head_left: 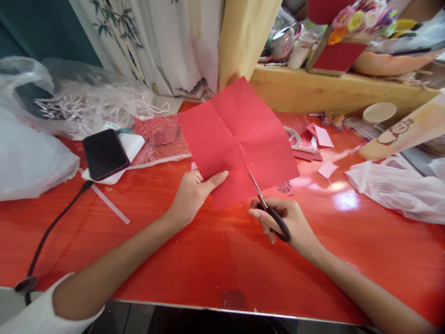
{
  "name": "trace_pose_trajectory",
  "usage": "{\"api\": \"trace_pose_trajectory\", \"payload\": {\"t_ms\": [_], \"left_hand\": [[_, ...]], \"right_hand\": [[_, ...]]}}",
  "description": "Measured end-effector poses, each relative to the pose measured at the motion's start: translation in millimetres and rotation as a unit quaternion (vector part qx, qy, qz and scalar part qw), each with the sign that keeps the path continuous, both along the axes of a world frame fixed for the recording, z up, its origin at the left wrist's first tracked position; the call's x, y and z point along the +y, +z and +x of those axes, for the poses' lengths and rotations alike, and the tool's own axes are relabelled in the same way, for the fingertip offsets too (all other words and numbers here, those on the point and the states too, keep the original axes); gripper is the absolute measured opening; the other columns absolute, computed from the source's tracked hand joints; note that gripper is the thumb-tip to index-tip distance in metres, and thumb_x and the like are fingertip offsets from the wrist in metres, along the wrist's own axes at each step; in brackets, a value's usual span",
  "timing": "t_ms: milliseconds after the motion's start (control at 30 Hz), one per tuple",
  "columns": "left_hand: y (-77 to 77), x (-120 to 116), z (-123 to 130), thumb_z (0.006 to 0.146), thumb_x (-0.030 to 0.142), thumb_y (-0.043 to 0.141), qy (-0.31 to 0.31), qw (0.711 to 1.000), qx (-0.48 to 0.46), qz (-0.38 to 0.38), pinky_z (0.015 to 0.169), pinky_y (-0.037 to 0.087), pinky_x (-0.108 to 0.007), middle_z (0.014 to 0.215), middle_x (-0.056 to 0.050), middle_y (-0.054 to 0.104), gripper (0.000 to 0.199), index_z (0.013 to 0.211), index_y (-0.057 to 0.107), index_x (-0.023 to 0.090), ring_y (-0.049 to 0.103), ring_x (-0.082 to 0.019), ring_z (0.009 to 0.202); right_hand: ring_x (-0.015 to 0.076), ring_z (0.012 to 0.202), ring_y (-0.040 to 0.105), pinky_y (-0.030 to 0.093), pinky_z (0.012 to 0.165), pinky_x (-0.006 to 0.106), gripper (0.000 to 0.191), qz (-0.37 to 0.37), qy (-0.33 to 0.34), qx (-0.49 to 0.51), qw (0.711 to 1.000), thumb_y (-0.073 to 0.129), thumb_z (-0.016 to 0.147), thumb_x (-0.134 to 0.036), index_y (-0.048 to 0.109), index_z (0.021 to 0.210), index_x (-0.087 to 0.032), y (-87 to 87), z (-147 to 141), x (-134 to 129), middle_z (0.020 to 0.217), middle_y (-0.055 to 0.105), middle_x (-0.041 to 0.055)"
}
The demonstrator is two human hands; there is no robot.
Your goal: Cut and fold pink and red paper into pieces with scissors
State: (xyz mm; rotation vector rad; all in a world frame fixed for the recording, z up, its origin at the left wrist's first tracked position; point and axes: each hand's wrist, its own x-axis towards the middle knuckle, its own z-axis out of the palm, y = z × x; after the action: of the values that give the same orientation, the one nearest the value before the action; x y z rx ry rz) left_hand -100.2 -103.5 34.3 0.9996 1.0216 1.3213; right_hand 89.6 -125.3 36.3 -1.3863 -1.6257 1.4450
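A square sheet of red paper (239,134) with crossing fold creases is held up above the red table. My left hand (194,192) grips its lower left edge, thumb on top and fingers behind, mostly hidden. In my right hand (285,220) is a pair of scissors (274,218) with black handles, my fingers around the loops. The blades lie at the paper's lower edge and point up toward its middle, where the creases meet. How far apart the blades stand is hard to tell.
At left, a black phone (105,154) lies on a white object with a cable attached, near plastic bags (31,153). Pink paper scraps (327,170) and a roll of tape (292,137) lie to the right, beside a white plastic bag (399,185). Behind stands a cluttered wooden shelf (292,86).
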Motion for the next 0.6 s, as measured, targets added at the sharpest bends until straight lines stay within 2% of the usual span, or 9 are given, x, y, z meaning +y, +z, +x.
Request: {"api": "trace_pose_trajectory", "payload": {"t_ms": [600], "left_hand": [[-1.9,-0.4,0.5,0.07,0.034,0.067,-0.011,1.0,0.009,-0.001,0.068,0.05,-0.028,0.082,-0.003,0.068,0.021,0.082,0.068,0.017,0.062,-0.016,0.074]], "right_hand": [[0.007,0.032,0.042,0.034,0.037,0.021,0.026,0.015,0.003,-0.004,1.0,0.065,0.073,-0.038,0.053,0.062,-0.017,1.2,-0.3,-0.8,0.042,0.045,-0.006]]}}
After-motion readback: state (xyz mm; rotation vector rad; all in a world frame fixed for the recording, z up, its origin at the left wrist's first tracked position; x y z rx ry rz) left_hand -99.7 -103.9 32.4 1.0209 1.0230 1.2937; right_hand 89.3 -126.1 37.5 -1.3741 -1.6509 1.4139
